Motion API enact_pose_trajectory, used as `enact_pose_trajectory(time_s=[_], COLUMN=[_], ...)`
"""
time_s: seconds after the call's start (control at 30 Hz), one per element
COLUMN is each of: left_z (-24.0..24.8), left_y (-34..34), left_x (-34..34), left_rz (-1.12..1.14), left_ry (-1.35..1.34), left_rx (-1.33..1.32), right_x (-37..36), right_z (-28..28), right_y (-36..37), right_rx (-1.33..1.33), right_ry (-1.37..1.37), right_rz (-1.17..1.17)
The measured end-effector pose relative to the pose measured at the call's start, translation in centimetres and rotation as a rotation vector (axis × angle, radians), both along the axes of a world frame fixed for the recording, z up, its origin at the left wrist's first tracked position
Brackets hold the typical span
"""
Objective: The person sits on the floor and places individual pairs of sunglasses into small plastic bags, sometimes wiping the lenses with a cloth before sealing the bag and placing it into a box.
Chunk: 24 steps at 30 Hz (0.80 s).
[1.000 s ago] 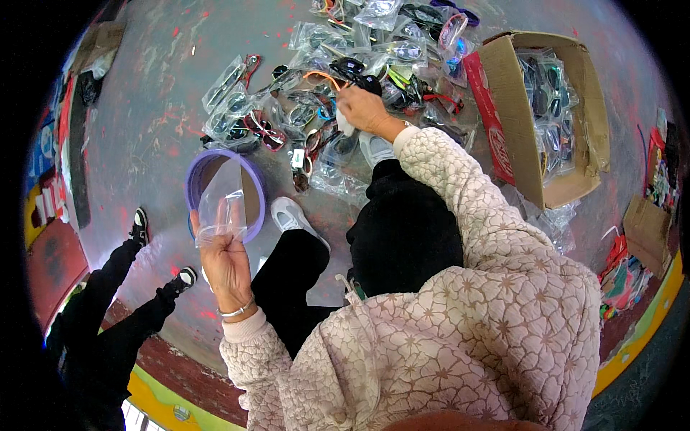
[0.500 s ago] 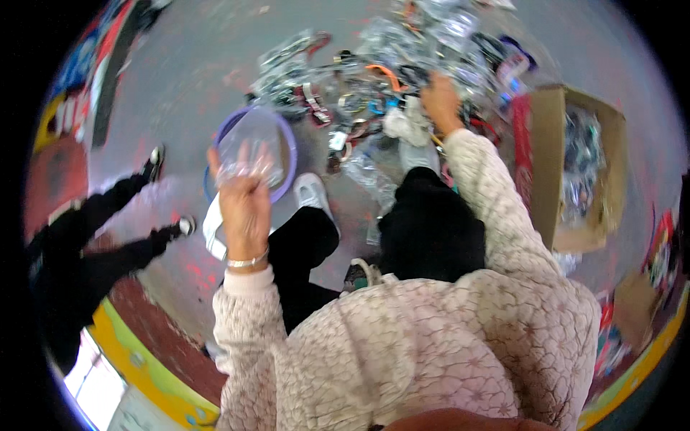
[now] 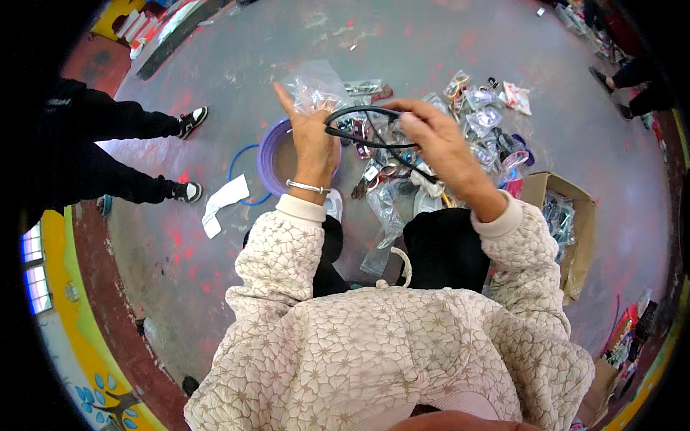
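In front of me my left hand grips a clear plastic bag, its index finger sticking up along the bag's left side. My right hand pinches a thin black loop, a bent, cord-like thing whose exact kind I cannot make out. The loop's left end reaches across to my left hand, and a thin strand hangs down to the right. Beneath both hands lies a heap of plastic-wrapped small goods, some coloured, on the floor. Below my left hand stands a purple tub.
An open cardboard box with bagged goods stands at the right. A white cloth and a blue hoop lie left of the tub. A person in black trousers is at the far left; another person's legs show top right.
My right hand has come back from the heap with the black loop and is now close to my left hand. The left hand has moved right with the bag. My view has shifted.
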State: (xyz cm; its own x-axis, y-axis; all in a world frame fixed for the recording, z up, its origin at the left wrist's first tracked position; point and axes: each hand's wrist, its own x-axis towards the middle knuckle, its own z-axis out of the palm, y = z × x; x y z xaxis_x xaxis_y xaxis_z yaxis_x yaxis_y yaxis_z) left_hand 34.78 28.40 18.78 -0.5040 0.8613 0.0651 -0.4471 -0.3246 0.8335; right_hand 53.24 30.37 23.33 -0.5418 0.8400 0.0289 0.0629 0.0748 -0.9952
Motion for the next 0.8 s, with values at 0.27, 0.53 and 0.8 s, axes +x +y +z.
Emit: enact_pose_trajectory(time_s=[0.27,0.53,0.8], left_z=[2.8,2.7,3.5], left_y=[-1.0,-1.4,-1.9], left_x=[0.4,0.9,2.1], left_rz=[0.01,0.112,-0.067], left_ry=[0.245,0.609,0.566], left_rx=[-0.029,-0.022,0.088], right_x=[-5.0,-7.7,-6.7], right_z=[1.7,1.0,0.4], right_y=[-2.8,-3.7,-3.2], right_rx=[0.539,0.592,0.706], right_ry=[-0.326,-0.297,-0.202], right_rz=[-0.47,-0.649,-0.657])
